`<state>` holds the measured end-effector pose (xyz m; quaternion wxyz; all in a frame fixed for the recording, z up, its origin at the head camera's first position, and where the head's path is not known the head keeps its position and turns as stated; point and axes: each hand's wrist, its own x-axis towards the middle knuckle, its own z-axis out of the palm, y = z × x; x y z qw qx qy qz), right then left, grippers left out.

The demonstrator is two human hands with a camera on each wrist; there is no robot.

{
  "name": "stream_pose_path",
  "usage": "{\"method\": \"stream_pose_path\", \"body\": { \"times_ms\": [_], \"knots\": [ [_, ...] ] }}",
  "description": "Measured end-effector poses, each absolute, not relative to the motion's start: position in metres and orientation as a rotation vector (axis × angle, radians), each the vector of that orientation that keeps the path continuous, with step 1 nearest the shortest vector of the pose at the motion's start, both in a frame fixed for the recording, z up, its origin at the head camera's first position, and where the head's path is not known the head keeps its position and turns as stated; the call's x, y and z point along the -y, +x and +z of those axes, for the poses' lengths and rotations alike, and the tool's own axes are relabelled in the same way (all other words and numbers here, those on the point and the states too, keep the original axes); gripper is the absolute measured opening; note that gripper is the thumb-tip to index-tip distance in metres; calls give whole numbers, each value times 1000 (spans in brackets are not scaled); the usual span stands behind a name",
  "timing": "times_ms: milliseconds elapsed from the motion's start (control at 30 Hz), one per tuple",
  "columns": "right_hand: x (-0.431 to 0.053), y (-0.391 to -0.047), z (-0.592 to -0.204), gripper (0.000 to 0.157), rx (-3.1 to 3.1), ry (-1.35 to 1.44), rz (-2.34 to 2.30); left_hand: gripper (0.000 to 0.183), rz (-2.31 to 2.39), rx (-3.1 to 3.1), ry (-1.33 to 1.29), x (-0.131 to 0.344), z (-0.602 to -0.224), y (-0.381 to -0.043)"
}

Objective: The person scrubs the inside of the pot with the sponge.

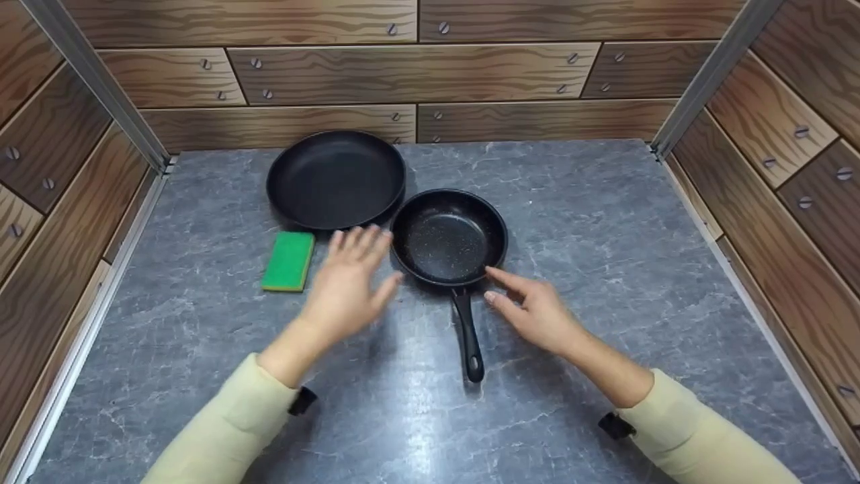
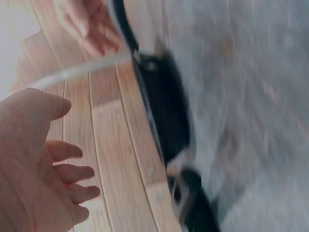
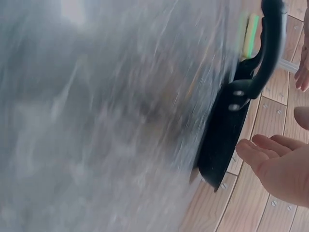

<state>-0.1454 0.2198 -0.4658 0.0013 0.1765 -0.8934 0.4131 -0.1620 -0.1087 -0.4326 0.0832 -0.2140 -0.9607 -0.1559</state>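
A small black frying pan (image 1: 449,245) with speckled insides lies on the table, its handle (image 1: 470,343) toward me. Behind it on the left is a larger black pan (image 1: 336,178). My left hand (image 1: 346,289), slightly blurred, is over the table between a green and yellow sponge (image 1: 289,262) and the small pan. Its fingers are spread and hold nothing; their tips overlap the larger pan's near edge in the head view. My right hand (image 1: 537,319) is right of the handle, index fingertip right at the small pan's rim, thumb apart, holding nothing. In the right wrist view its fingers (image 3: 268,150) are extended beside the pan.
The grey marbled table (image 1: 578,222) is bounded by wood-patterned walls (image 1: 416,74) at the back and both sides. Metal rails (image 1: 712,74) run up the corners. A black handle end with a hole (image 2: 186,195) shows low in the left wrist view.
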Motion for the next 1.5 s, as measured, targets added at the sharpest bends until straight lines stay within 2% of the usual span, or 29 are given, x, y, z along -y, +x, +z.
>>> {"method": "stream_pose_path", "body": {
  "times_ms": [167, 400, 733, 1233, 1500],
  "knots": [
    [-212, -141, -468, 49, 2745, 412, 1693, 67, -579, 2811, -514, 149, -430, -175],
    [-204, -137, -471, 49, 2721, 236, 1960, 65, -689, 2784, -335, 195, -442, -188],
    [-190, -130, -476, 62, 2683, 77, 2210, 68, -778, 2914, -161, 236, -475, -201],
    [-179, -130, -489, 78, 2639, 12, 2416, 89, -779, 3128, -43, 251, -500, -217],
    [-179, -128, -493, 81, 2510, -15, 2600, 87, -838, 3094, -26, 249, -503, -217]
  ]
}}
